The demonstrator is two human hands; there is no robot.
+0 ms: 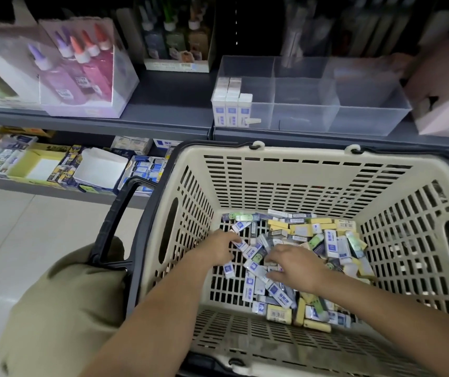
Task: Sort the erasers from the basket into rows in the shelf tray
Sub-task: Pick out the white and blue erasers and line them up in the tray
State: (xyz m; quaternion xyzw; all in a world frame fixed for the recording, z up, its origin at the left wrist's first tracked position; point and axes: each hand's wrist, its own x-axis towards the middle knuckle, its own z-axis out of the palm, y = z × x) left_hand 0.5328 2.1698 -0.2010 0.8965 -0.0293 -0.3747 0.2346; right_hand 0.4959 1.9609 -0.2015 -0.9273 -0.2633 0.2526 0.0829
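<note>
Our left hand [219, 251] curls round white erasers [229, 269] on the basket [299, 156] floor; our right hand [295, 263] lies loosely spread on the pile, gripping nothing visible. More lie slantwise between both hands, nearest the right fingertips; the shelf tray [367, 118] stands beyond, upward.

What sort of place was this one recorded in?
Probably a stationery aisle in a shop: stocked shelves carry glue bottles in display boxes, a clear shelf tray holds a few upright erasers, and a shopping basket of loose erasers sits in front.
</note>
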